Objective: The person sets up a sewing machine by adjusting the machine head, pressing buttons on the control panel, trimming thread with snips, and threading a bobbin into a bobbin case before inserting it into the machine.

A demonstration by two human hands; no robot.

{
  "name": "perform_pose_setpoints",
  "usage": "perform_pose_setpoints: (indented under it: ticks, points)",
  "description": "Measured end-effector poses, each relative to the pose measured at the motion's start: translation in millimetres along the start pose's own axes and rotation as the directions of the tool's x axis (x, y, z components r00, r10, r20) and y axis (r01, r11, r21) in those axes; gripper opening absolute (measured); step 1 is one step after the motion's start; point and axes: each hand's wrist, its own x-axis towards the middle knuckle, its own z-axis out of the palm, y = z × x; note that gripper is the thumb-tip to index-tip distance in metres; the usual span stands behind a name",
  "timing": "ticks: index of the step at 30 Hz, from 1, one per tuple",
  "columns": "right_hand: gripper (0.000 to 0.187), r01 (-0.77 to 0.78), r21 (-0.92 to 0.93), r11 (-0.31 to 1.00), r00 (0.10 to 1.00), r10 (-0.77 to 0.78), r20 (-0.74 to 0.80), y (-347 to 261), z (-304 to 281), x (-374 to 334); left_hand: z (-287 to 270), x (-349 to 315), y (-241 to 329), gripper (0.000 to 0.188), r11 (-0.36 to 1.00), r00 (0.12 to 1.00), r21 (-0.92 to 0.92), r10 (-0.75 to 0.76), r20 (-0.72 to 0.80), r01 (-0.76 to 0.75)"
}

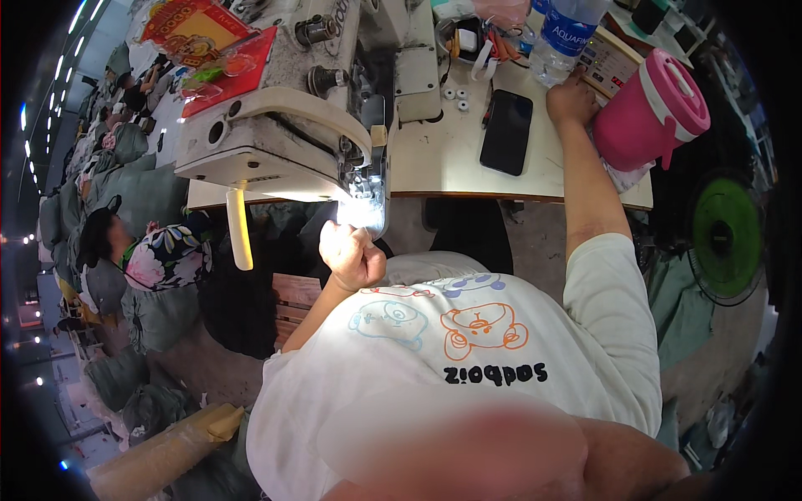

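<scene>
My left hand [354, 255] is closed in a fist just in front of the brightly lit needle area of a sewing machine [280, 142]. What its fingers hold, if anything, is lost in the glare. At the right my right hand [573, 100] reaches to the lower edge of a control box [616, 63] with buttons. A finger there is stretched towards the panel, and the others are partly hidden. Close by stand a clear water bottle [558, 52] with a blue label and a pink lidded jug [639, 113].
A black phone [506, 132] lies on the tabletop [451, 163] beside small white bobbins [456, 93]. Red packets [230, 71] rest on the machine, and a yellow handle [239, 230] hangs below it. A green fan [723, 238] stands at right. Another person [163, 250] sits among sacks at left.
</scene>
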Motion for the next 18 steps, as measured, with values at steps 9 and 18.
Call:
perform_pose_setpoints:
  ticks: [9,18]
  points:
    - [0.069,0.004,0.003,1.0,1.0,-0.004,-0.031,2.6,4.9,2.1,0.8,-0.7,-0.5,0.025,1.0,1.0,-0.004,-0.005,0.001,0.005]
    - [0.068,0.004,-0.005,1.0,0.999,-0.004,-0.049,1.2,3.8,0.8,0.2,1.6,0.8,0.026,1.0,1.0,0.003,-0.006,-0.001,0.006]
